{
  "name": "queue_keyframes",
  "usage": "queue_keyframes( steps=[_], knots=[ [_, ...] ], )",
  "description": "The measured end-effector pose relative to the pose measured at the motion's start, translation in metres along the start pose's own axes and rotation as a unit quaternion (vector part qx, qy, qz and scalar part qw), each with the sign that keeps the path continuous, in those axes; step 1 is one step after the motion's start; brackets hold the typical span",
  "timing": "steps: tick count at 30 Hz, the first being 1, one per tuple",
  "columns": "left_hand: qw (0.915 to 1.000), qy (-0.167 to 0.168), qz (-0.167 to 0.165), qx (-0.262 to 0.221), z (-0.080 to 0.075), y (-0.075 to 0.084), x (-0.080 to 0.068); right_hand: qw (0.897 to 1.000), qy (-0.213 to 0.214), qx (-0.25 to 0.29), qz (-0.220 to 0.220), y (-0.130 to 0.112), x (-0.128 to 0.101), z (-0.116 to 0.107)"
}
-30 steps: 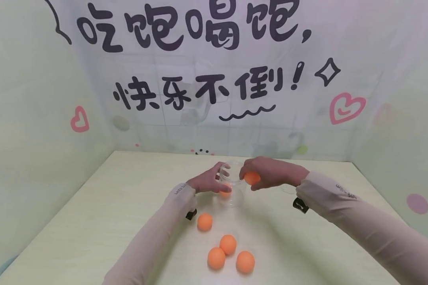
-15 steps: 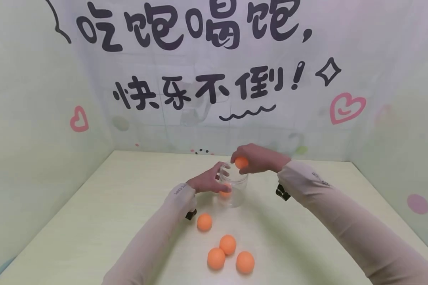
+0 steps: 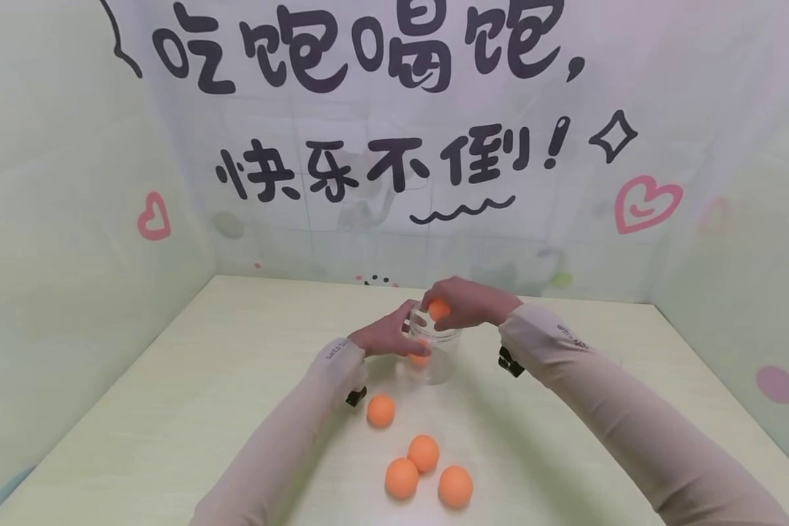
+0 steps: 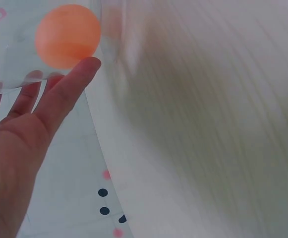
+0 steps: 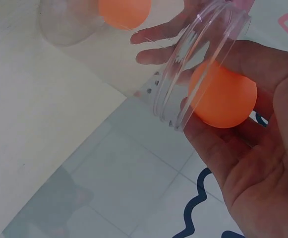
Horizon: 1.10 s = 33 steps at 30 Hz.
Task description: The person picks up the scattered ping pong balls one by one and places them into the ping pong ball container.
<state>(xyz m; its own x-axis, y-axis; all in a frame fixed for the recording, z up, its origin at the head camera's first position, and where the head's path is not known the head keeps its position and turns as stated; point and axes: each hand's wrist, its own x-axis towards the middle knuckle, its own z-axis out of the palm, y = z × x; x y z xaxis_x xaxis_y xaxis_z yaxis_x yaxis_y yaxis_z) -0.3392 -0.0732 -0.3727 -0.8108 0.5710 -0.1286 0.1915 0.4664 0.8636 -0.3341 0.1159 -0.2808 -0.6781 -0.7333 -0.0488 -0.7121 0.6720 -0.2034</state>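
A clear plastic jar (image 3: 442,363) stands upright on the table, its ridged neck (image 5: 203,54) large in the right wrist view. My left hand (image 3: 386,336) holds it from the left, thumb on the near side and fingers behind. Inside sits one orange ping-pong ball (image 4: 68,35), seen through the wall. Right at the jar's mouth, my right hand (image 3: 470,301) pinches another orange ping-pong ball (image 5: 224,95) between thumb and fingers. Part of this ball shows through the clear rim in the right wrist view.
Nearer the body, a loose orange ball (image 3: 381,411) lies by the left wrist. Two touching balls (image 3: 402,478) and a separate ball (image 3: 456,487) lie at the front of the pale table (image 3: 237,380). A printed cloth wall (image 3: 342,241) closes off the back.
My right hand has carried its ball leftward from beside the jar, up over the rim, then slightly down into the mouth. My left hand keeps its hold on the jar.
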Motion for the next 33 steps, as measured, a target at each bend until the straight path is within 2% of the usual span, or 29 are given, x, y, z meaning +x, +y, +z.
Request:
queue_keyframes(
  steps=[12,33],
  knots=[
    [1.0000,0.003,0.003,0.001,-0.0008,0.0005,-0.0026,1.000,-0.018,-0.005,-0.014,-0.0031,0.0039,0.0045],
    [1.0000,0.001,0.007,0.002,0.0014,0.0016,-0.0042,1.000,-0.030,-0.003,0.003,-0.0032,0.0052,0.0079]
  ],
)
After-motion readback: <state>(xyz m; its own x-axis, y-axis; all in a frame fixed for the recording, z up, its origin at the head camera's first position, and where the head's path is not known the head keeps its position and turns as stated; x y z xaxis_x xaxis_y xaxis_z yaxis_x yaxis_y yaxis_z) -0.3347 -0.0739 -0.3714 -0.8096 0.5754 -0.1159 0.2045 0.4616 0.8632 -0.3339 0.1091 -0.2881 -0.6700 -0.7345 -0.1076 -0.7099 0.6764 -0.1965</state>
